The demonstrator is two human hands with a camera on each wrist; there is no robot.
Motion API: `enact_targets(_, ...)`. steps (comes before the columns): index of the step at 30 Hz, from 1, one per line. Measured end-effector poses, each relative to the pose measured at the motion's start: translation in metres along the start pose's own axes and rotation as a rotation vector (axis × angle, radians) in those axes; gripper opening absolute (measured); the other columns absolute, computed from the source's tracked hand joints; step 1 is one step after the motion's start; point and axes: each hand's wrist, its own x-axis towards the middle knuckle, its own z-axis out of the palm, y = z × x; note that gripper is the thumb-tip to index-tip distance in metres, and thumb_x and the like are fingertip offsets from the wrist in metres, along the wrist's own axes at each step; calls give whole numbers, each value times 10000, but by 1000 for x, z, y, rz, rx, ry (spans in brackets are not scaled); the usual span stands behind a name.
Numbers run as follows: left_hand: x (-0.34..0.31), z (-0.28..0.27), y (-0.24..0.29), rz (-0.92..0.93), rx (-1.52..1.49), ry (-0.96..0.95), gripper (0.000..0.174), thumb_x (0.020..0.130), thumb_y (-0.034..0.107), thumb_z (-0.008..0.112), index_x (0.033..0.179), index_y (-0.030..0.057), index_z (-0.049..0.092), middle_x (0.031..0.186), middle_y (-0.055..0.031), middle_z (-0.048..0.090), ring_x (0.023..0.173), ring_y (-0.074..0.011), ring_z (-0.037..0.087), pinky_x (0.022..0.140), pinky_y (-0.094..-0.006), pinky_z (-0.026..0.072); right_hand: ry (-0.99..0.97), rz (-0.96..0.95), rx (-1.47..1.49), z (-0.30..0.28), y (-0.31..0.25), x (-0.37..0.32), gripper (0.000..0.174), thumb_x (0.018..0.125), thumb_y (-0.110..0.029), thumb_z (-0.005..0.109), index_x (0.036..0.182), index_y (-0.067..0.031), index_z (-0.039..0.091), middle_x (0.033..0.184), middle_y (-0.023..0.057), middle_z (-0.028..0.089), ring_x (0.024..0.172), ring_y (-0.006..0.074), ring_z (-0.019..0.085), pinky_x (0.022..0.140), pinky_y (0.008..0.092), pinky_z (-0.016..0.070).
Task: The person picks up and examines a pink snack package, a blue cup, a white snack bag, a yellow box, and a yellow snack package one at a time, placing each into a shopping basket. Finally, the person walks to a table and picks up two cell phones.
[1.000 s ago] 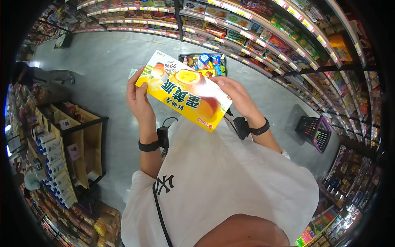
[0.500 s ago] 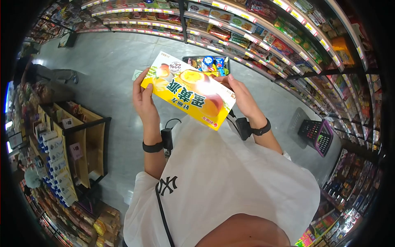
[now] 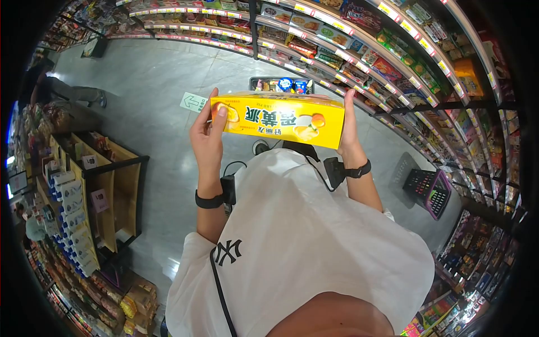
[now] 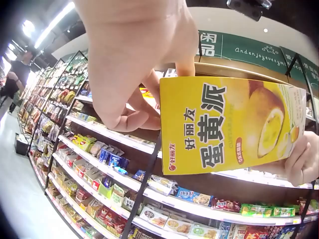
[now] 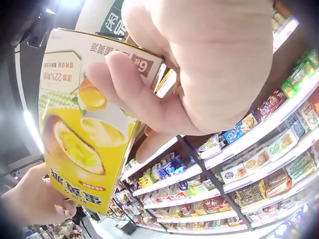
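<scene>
A yellow carton of egg-yolk pies is held in front of the chest, a narrow printed side facing up in the head view. My left hand grips its left end, thumb over the printed side. At the other end, my right hand holds the carton, thumb pointing up along the edge. In the left wrist view the carton's broad face shows a picture of a cut pie. Seen from the right wrist, fingers of the right hand lie across a corner of that face.
Behind the carton, a dark basket of packaged snacks stands on the floor, partly hidden. Stocked shelves curve along the far and right sides. A black and purple basket sits at right; a wooden display rack stands at left.
The carton has tipped from its broad face to its narrow side in the head view and turned nearly level. My right hand has moved to the carton's right end.
</scene>
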Motion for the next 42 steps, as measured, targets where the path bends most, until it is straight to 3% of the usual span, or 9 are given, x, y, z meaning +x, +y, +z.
enact_targets(6,-1,-6,2,-39,56,31,457,987,182,642,1373,-49,568,1344,-105,625,1048,-91,606,898,-222,478,20,-41,-50,2,7,3,767,1022,-624,362,1287,57,597,1247,168,667,1123,245,650,996,353,499)
enact_targets(9,3,-13,-4,-120,41,76,460,980,188,653,1362,-55,574,1294,-117,643,1093,-118,599,937,-254,470,-1,-138,-303,-15,11,6,591,1050,-494,398,1248,1,654,1163,94,707,1080,135,645,983,253,462)
enact_targets(11,4,-19,-2,-304,33,96,459,970,157,663,1361,-64,565,1265,-138,647,1127,-142,594,972,-287,464,-176,-310,-406,-1,-1,-4,424,993,-319,557,1282,-22,651,1378,128,583,1182,143,583,1027,272,423)
enact_targets(13,4,-24,-7,-262,66,-2,472,929,102,697,1345,-62,543,1261,-156,637,1147,-158,592,999,-312,457,-309,-554,-590,11,-8,-8,411,941,-235,649,1305,-44,644,1495,147,482,1263,173,539,1060,304,407)
enact_targets(14,4,-25,-10,-242,82,-51,484,909,75,713,1337,-61,532,1259,-164,632,1157,-166,591,1013,-325,454,-341,-544,-623,12,-13,-11,494,822,-150,774,1294,-65,652,1583,148,358,1368,231,454,1098,361,388)
enact_targets(20,3,-39,-24,-163,13,-37,496,801,-11,756,1207,6,471,1272,-138,579,1161,-200,601,1031,-340,455,-396,-679,-728,29,-22,-18,660,688,-254,900,1281,-96,656,1544,125,428,1378,273,466,1111,407,403)
enact_targets(29,2,-41,-33,-143,7,21,484,771,-44,736,1138,62,439,1232,-89,570,1155,-200,599,1065,-356,411,-408,-555,-746,33,-22,-23,868,588,-218,963,1360,-84,590,1496,116,478,1400,263,431,1151,434,354)
enact_targets(38,5,-38,-28,-63,25,1,482,757,-40,745,1114,60,438,1208,-85,570,1122,-185,595,1056,-346,412,-481,-539,-878,25,-25,-21,781,604,-129,945,1312,-49,624,1440,135,534,1369,269,468,1153,422,353)
enact_targets(42,4,-36,-23,-50,36,-1,480,828,40,743,1199,50,439,1199,-80,570,1133,-186,588,1046,-352,422,-462,-513,-857,24,-25,-21,761,596,-120,943,1289,-36,639,1432,143,549,1357,267,484,1151,410,355)
